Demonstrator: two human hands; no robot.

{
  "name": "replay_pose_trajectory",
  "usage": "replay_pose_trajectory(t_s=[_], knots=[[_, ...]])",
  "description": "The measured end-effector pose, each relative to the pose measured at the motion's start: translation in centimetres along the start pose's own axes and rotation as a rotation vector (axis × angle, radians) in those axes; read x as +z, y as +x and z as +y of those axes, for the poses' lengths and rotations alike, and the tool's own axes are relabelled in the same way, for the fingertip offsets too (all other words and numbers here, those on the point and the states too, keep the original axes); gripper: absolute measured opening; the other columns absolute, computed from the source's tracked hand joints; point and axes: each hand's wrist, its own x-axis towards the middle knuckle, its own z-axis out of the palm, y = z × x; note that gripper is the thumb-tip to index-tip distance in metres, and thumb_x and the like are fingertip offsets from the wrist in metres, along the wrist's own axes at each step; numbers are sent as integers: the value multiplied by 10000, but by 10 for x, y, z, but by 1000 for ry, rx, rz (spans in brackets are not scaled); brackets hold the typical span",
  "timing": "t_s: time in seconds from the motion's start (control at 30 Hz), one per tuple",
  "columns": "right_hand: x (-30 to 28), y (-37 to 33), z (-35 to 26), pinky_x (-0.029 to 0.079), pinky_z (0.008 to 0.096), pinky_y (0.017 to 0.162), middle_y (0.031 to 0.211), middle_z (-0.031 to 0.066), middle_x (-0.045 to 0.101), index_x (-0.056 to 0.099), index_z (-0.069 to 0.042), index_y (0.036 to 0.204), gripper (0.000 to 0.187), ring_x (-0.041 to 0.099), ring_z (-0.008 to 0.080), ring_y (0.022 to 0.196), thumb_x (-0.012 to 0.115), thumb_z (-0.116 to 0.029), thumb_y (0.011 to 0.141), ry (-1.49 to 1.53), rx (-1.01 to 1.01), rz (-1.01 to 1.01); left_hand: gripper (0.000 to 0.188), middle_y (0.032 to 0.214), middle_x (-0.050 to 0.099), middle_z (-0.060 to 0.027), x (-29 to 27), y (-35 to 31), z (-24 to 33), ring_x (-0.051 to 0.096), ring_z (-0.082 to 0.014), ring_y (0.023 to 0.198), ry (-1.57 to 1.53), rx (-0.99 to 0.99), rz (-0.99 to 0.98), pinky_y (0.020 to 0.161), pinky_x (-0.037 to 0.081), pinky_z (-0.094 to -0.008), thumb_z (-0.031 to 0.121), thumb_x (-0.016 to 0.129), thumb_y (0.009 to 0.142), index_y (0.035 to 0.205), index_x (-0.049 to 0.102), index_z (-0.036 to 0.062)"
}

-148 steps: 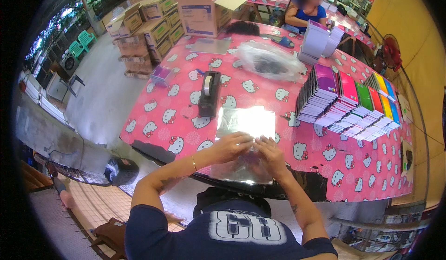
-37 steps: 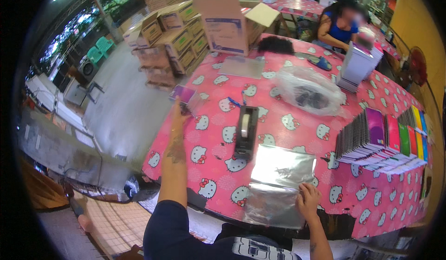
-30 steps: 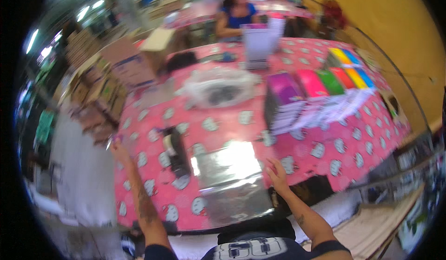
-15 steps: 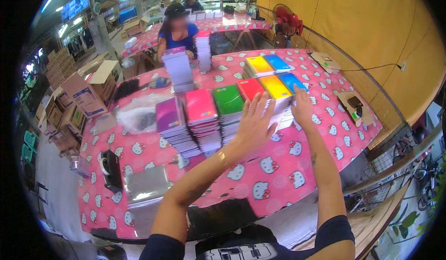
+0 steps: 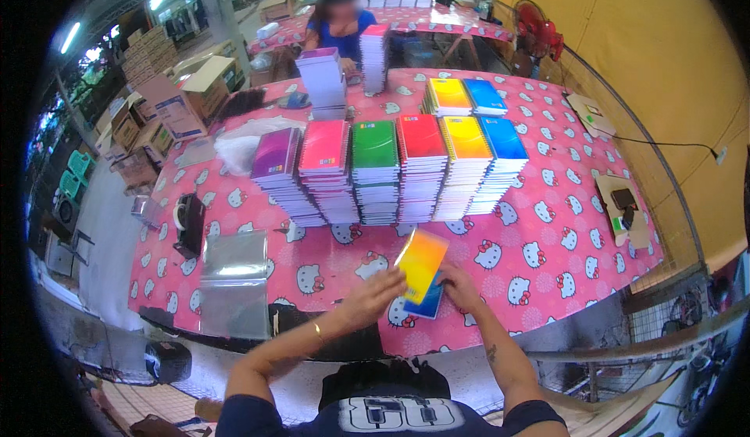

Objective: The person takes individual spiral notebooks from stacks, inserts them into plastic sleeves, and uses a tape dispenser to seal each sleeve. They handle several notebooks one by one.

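Note:
Close to me over the table, my left hand grips the left side of a yellow spiral notebook. Partly beneath it lies a blue notebook, its right edge held by my right hand. Beyond them stands a row of tall notebook stacks: purple, pink, green, red, yellow and blue. Behind the row's right end are another yellow stack and another blue stack.
Clear plastic sleeves and a black tape dispenser lie at the left. Across the pink patterned table a co-worker sits behind two tall stacks. Cardboard boxes stand far left; a red fan is at the back right.
My hands have drawn back from the stacks toward me, bringing a yellow and a blue notebook. The view has tilted and shifted with my head.

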Motion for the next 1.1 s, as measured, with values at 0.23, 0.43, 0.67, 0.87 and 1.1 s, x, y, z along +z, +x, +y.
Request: replay_pose_trajectory(t_s=[0.23, 0.43, 0.67, 0.87, 1.1], knots=[[-52, 132, -79, 374, 508, 1102, 1348, 192, 569, 644, -55, 1161, 359, 528, 386, 1268, 589, 12, 813, -321, -162, 445, 445, 1429, 528, -224, -11, 27, -43, 483, -372, 1366, 268, -57, 28, 1127, 354, -563, 108, 604, 924, 1356, 546, 20], [-99, 218, -79, 402, 491, 1026, 1295, 80, 624, 622, -122, 1310, 446, 587, 320, 1185, 621, -105, 864, -757, -306, 379, 519, 1263, 619, -232, -143, 135, -104, 603, -397, 1151, 669, -310, 163, 990, 461, -489, 34, 574, 848, 1365, 544, -3], [-2, -9, -104, 450, 429, 791, 1138, 57, 661, 677, -111, 1235, 384, 647, 228, 912, 701, -201, 862, -701, -131, 110, 400, 1185, 691, -178, -145, 89, 15, 676, -342, 1076, 442, -95, 326, 970, 527, -439, 11, 582, 881, 1277, 638, -1], [22, -25, -57, 486, 445, 896, 1145, 176, 628, 638, -17, 1211, 329, 629, 355, 1021, 633, -201, 938, -123, 321, 337, 484, 1310, 628, -209, 62, -44, 28, 597, -371, 1245, 129, -125, -246, 1060, 470, -491, 120, 689, 862, 1312, 593, -29], [-41, 109, -73, 440, 463, 1022, 1252, 201, 574, 614, -56, 1269, 376, 540, 382, 1192, 649, -141, 904, -95, 113, 276, 508, 1297, 611, -234, -85, 128, -60, 557, -416, 1249, 521, -224, 429, 1100, 408, -505, 67, 657, 841, 1334, 556, 1]])
